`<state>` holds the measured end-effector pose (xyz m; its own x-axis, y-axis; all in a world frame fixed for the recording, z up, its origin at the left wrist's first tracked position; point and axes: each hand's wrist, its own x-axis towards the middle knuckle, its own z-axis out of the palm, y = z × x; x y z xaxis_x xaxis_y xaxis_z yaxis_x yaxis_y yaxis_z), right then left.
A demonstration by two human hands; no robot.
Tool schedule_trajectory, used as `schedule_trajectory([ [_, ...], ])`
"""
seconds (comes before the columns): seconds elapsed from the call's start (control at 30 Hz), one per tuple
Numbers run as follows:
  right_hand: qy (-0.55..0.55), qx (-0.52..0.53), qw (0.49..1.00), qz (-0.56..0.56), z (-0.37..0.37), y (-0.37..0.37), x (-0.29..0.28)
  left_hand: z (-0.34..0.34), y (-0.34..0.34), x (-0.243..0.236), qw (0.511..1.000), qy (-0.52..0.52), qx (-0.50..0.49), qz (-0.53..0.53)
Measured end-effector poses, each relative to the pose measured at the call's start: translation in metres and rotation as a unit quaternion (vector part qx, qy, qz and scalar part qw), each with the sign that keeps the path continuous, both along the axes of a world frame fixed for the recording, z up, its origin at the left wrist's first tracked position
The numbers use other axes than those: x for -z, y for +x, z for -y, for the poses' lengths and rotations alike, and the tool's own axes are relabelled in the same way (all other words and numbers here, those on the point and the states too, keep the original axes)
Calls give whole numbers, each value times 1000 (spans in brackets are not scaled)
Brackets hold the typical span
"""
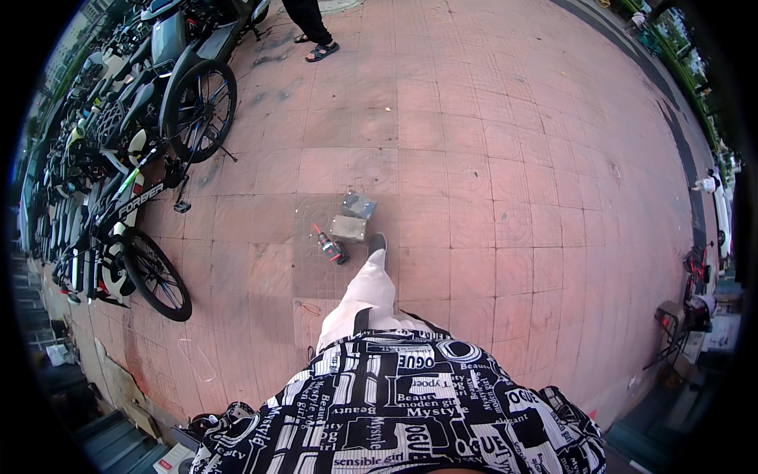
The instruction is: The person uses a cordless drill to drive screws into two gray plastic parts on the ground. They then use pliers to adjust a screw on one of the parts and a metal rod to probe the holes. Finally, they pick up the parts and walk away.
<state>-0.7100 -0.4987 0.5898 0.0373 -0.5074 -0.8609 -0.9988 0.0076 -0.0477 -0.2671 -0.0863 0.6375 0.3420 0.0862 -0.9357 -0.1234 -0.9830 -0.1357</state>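
Note:
Neither of my hands shows; only the patterned black-and-white shirt [410, 403] and its sleeves fill the lower part of the view. My leg in pale trousers [367, 292] reaches forward, with a dark shoe [379, 242] on the pavement. Just left of the shoe lies a black-and-red tool [333, 250] that looks like a cordless drill, with a thin red tip pointing away. Beyond it sits a grey-beige box-shaped block [348, 228]. A second block [359, 205], darker and bluish on top, stands close behind the first.
Reddish paving tiles [489, 197] spread around me. On the left stand a bicycle [146, 197] and a dense row of parked scooters [110, 118]. A person in dark trousers [312, 24] is at the far edge. To the right are a folding chair [669, 328] and a red bicycle [697, 268].

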Motion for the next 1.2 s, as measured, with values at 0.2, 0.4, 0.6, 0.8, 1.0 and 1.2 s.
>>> schedule_trajectory([
  [0.2, -39, 17, 999, 29, 125, 113, -12, 61, 39, 17, 1000, 0, -17, -3],
  [0.4, -42, 26, 998, 29, 221, 179, -13, 163, 126, 24, 1000, -12, 20, 1],
  [0.6, -19, 8, 1000, 20, 298, 222, -10, 271, 188, 35, 999, -34, 32, 27],
  [0.8, 12, -76, 997, 8, 395, 254, 4, 345, 187, 47, 996, -39, -16, 72],
  [1.0, 27, -166, 986, 13, 516, 258, 17, 416, 183, 69, 897, -52, 413, -148],
  [1.2, 47, -278, 959, 41, 651, 234, -5, 468, 134, 97, 932, -38, 312, -178],
])
